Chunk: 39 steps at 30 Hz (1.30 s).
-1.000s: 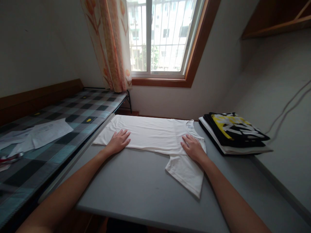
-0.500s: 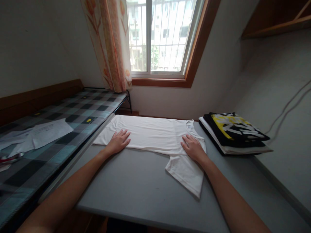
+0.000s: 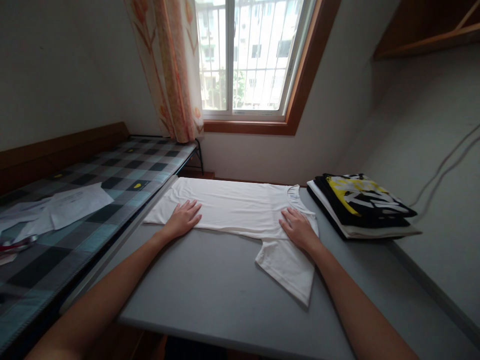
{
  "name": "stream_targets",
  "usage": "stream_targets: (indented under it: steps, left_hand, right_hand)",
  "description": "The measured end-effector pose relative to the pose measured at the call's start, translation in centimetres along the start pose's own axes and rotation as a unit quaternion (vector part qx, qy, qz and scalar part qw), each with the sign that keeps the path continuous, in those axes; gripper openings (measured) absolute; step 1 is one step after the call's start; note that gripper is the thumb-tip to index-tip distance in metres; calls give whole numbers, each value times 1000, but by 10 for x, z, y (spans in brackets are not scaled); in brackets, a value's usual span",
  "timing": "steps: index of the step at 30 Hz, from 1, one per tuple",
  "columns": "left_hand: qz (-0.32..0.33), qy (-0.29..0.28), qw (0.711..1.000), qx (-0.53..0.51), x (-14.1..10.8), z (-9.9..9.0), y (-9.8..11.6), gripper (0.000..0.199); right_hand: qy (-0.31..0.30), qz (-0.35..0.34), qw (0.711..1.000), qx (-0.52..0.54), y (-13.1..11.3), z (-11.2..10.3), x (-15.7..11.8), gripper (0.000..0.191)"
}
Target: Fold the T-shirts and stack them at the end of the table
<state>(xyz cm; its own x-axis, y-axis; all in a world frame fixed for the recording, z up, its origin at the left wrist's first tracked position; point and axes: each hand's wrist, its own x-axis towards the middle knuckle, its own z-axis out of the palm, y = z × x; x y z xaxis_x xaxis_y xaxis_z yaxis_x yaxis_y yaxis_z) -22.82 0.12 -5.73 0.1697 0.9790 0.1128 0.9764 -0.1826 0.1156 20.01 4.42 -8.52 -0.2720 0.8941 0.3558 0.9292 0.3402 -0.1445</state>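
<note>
A white T-shirt (image 3: 232,205) lies sideways on the grey table (image 3: 210,285), its collar to the right and its hem to the left. One sleeve sticks out toward me at the right; the other sleeve is out of sight. My left hand (image 3: 182,218) rests flat on the shirt near the hem, fingers spread. Near the collar, my right hand (image 3: 298,227) lies flat on the cloth just above the sleeve, also with fingers stretched out. Neither hand grips anything.
A stack of folded clothes (image 3: 363,205), a black, yellow and white one on top, sits at the table's right by the wall. Along the left runs a bed with a checked mattress (image 3: 150,162), holding papers (image 3: 75,205). A window (image 3: 247,60) and curtain (image 3: 174,75) are behind.
</note>
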Motion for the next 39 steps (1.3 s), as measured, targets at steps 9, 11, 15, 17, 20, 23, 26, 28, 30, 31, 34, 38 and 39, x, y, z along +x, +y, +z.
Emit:
stream_targets:
  steps: [9,11,15,17,20,23,26,28,30,31,34,38,39]
  left_hand:
    - [1,-5,1000,4,0,0,0,57]
    - [0,-5,1000,3,0,0,0,56]
    - [2,-2,1000,3,0,0,0,56]
    - [4,0,1000,2,0,0,0,56]
    - [3,2,1000,1,0,0,0,55]
    - [3,4,1000,1,0,1,0,54]
    - [1,4,1000,0,0,0,0,55]
    - [0,2,1000,0,0,-1,1,55]
    - [-1,0,1000,0,0,-1,1,55]
    - [0,0,1000,1,0,-1,1,55]
    - [1,3,1000,1,0,0,0,55]
    - [3,2,1000,3,1,2,-2,55]
    - [3,2,1000,3,1,2,-2,55]
  right_hand:
    - [-1,6,1000,-4,-1,-1,0,43]
    - [1,5,1000,-6,-1,0,0,44]
    - [4,0,1000,-6,0,1,0,43]
    - [5,1,1000,-9,1,1,0,43]
    - [9,-3,1000,-8,1,2,0,42]
    - [11,-5,1000,-4,1,2,0,41]
    - [10,-3,1000,-6,0,1,0,42]
    - [5,0,1000,-8,0,0,0,43]
    - [1,1,1000,-7,0,0,0,43]
    - [1,1,1000,-6,0,0,0,44]
    - [0,1,1000,-4,0,1,0,44]
    - [-1,2,1000,-6,0,2,0,45]
    - [0,2,1000,-6,0,2,0,45]
